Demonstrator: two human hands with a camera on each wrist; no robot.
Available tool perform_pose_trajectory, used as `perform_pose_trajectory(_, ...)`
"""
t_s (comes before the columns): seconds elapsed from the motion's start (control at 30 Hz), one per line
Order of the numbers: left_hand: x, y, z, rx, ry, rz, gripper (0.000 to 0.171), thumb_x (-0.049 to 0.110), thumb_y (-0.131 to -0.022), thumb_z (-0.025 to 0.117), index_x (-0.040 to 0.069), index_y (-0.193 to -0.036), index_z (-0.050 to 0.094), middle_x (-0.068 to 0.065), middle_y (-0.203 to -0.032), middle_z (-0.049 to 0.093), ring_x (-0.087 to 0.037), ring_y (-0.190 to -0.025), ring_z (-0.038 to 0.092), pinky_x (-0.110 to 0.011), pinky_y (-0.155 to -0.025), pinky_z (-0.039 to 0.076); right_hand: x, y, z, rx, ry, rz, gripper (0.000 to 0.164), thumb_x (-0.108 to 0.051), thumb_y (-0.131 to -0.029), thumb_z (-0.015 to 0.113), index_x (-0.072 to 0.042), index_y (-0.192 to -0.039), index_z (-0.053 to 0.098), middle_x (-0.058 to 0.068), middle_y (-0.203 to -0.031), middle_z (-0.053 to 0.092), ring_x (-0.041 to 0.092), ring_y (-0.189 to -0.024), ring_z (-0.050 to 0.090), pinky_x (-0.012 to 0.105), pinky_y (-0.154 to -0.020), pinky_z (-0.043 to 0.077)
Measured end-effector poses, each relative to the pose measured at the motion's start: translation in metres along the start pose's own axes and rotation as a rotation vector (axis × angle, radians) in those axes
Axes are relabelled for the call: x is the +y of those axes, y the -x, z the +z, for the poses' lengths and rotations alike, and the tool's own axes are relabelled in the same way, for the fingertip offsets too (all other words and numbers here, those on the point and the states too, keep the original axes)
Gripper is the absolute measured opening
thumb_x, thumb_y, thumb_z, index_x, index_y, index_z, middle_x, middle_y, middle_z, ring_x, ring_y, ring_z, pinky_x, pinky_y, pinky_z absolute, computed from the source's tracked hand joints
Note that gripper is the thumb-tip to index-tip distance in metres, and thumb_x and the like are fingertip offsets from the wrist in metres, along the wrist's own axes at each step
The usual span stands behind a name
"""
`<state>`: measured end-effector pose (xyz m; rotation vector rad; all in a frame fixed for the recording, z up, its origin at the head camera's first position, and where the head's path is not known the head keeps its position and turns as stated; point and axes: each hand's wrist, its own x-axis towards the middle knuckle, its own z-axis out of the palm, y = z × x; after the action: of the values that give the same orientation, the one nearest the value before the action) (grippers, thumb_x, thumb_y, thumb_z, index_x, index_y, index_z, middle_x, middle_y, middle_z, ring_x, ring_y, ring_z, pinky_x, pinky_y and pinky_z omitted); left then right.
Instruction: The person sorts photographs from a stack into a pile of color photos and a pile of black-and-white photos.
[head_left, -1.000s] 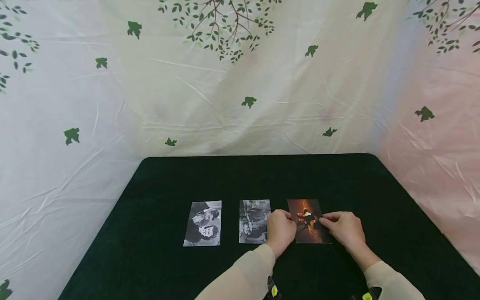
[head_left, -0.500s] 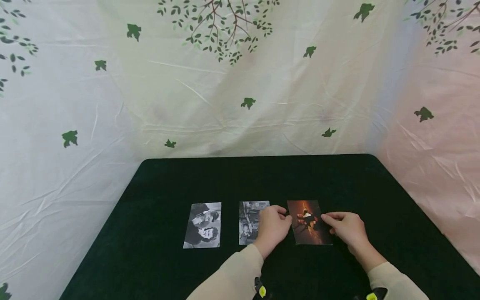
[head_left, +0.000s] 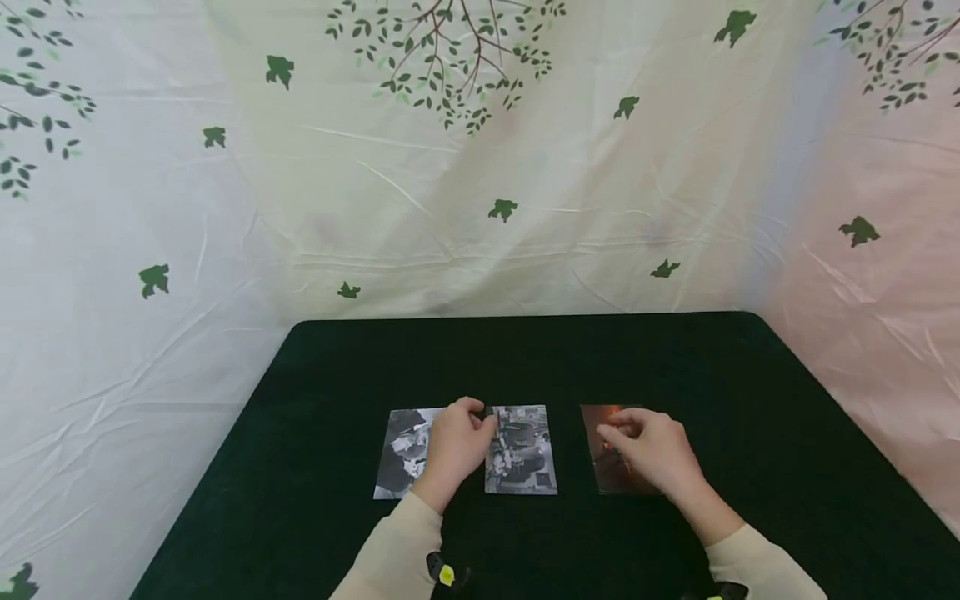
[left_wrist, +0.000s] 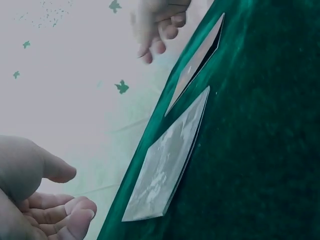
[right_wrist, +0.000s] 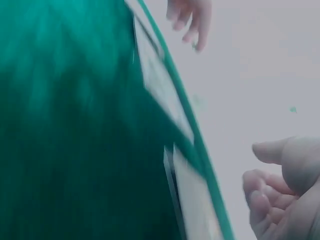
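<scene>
Three photo prints lie in a row on the dark green table. In the head view, my left hand [head_left: 456,446] is between the left black-and-white print [head_left: 401,462] and the middle one [head_left: 522,450], covering part of the left print. Its thumb and fingers are apart, holding nothing, as the left wrist view shows. My right hand [head_left: 654,450] is above the orange-brown colour print [head_left: 603,471] and hides much of it. The right wrist view shows that hand [right_wrist: 282,192] raised off the table with a gap between thumb and fingers. The middle print [left_wrist: 167,165] looks slightly thick at its edge.
The green cloth-covered table [head_left: 480,358] reaches back to a pale curtain [head_left: 420,192] printed with leaves and birds. Curtain panels also hang at both sides. A dark strap with a yellow mark [head_left: 446,575] is on the left wrist.
My left hand has left the colour print's edge and moved left, past the middle print. My right hand has let go of the colour print's right edge and moved left over it.
</scene>
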<state>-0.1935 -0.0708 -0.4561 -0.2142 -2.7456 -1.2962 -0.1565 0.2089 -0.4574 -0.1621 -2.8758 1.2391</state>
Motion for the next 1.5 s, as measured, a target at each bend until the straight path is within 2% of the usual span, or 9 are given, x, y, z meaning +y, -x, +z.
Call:
perform_pose_trajectory(0.17, -0.008, -0.001, 0.000, -0.030, -0.045, 0.002, 0.031, 0.020, -0.090, 0.067, -0.003, -0.111, 0.064, -0.001, -0.072, 0.062, -0.010, -0.060, 0.055, -0.027, -0.052, 0.046, -0.041, -0.002, 0.028, -0.046, 0.064, -0.069, 0.042, -0.042, -0.085, 0.070, -0.010, -0.112, 0.068, -0.002, -0.082, 0.064, 0.010, -0.064, 0.059, 0.030, -0.059, 0.049)
perform_pose_trajectory(0.3, -0.012, -0.001, 0.001, -0.042, -0.065, -0.010, 0.030, 0.020, -0.089, 0.067, -0.003, -0.107, 0.065, 0.002, -0.062, 0.057, -0.010, -0.055, 0.054, -0.027, -0.050, 0.045, -0.054, -0.007, 0.047, -0.050, 0.121, -0.084, 0.041, -0.038, -0.083, 0.074, -0.008, -0.110, 0.068, -0.002, -0.076, 0.061, 0.011, -0.060, 0.055, 0.029, -0.056, 0.046)
perform_pose_trajectory(0.47, -0.019, -0.002, 0.005, -0.076, -0.093, -0.033, 0.029, 0.022, -0.089, 0.068, -0.003, -0.104, 0.066, 0.001, -0.058, 0.055, -0.011, -0.051, 0.052, -0.028, -0.049, 0.043, -0.051, -0.009, 0.064, -0.071, 0.173, -0.040, 0.048, -0.038, -0.081, 0.076, -0.006, -0.114, 0.066, -0.001, -0.074, 0.059, 0.012, -0.059, 0.053, 0.029, -0.054, 0.044)
perform_pose_trajectory(0.7, -0.021, 0.002, 0.016, -0.106, -0.170, -0.057, 0.032, 0.025, -0.085, 0.072, -0.003, -0.100, 0.067, -0.013, -0.089, 0.067, -0.016, -0.069, 0.057, -0.035, -0.063, 0.050, -0.040, -0.004, 0.078, -0.089, 0.161, -0.025, 0.054, -0.038, -0.079, 0.078, -0.001, -0.116, 0.063, 0.000, -0.072, 0.057, 0.012, -0.055, 0.053, 0.029, -0.051, 0.043)
perform_pose_trajectory(0.77, -0.019, 0.003, 0.017, -0.109, -0.182, -0.068, 0.032, 0.026, -0.083, 0.073, -0.002, -0.097, 0.068, -0.013, -0.089, 0.067, -0.017, -0.071, 0.057, -0.037, -0.065, 0.051, -0.039, -0.003, 0.080, -0.091, 0.159, -0.035, 0.055, -0.037, -0.078, 0.079, -0.001, -0.116, 0.063, -0.001, -0.070, 0.057, 0.012, -0.054, 0.052, 0.029, -0.050, 0.042)
perform_pose_trajectory(0.93, -0.015, 0.004, 0.021, -0.114, -0.153, -0.100, 0.031, 0.025, -0.081, 0.075, -0.003, -0.092, 0.068, -0.006, -0.074, 0.062, -0.016, -0.061, 0.055, -0.032, -0.054, 0.046, -0.038, -0.003, 0.081, -0.070, 0.171, -0.064, 0.053, -0.034, -0.077, 0.080, 0.000, -0.114, 0.064, -0.002, -0.067, 0.056, 0.011, -0.052, 0.051, 0.029, -0.049, 0.041)
perform_pose_trajectory(1.03, -0.013, 0.004, 0.023, -0.116, -0.131, -0.126, 0.033, 0.027, -0.081, 0.076, -0.002, -0.094, 0.068, -0.004, -0.072, 0.060, -0.015, -0.059, 0.054, -0.030, -0.052, 0.045, -0.038, -0.003, 0.081, -0.067, 0.180, -0.078, 0.051, -0.033, -0.078, 0.080, 0.000, -0.114, 0.065, -0.002, -0.066, 0.055, 0.011, -0.052, 0.050, 0.029, -0.049, 0.040)
perform_pose_trajectory(1.3, -0.012, 0.008, 0.025, -0.095, -0.135, -0.129, 0.039, 0.029, -0.077, 0.080, -0.001, -0.098, 0.067, -0.007, -0.082, 0.064, -0.016, -0.067, 0.055, -0.033, -0.059, 0.048, -0.037, -0.004, 0.084, -0.057, 0.194, -0.067, 0.051, -0.031, -0.078, 0.080, -0.001, -0.116, 0.064, -0.002, -0.066, 0.054, 0.012, -0.052, 0.050, 0.029, -0.048, 0.040)
perform_pose_trajectory(1.5, -0.012, 0.008, 0.028, -0.093, -0.129, -0.155, 0.046, 0.029, -0.074, 0.084, -0.002, -0.102, 0.064, -0.012, -0.092, 0.064, -0.020, -0.076, 0.057, -0.038, -0.068, 0.049, -0.036, -0.003, 0.082, -0.076, 0.170, -0.050, 0.052, -0.031, -0.078, 0.080, -0.002, -0.117, 0.064, -0.002, -0.066, 0.054, 0.012, -0.052, 0.051, 0.029, -0.049, 0.042)
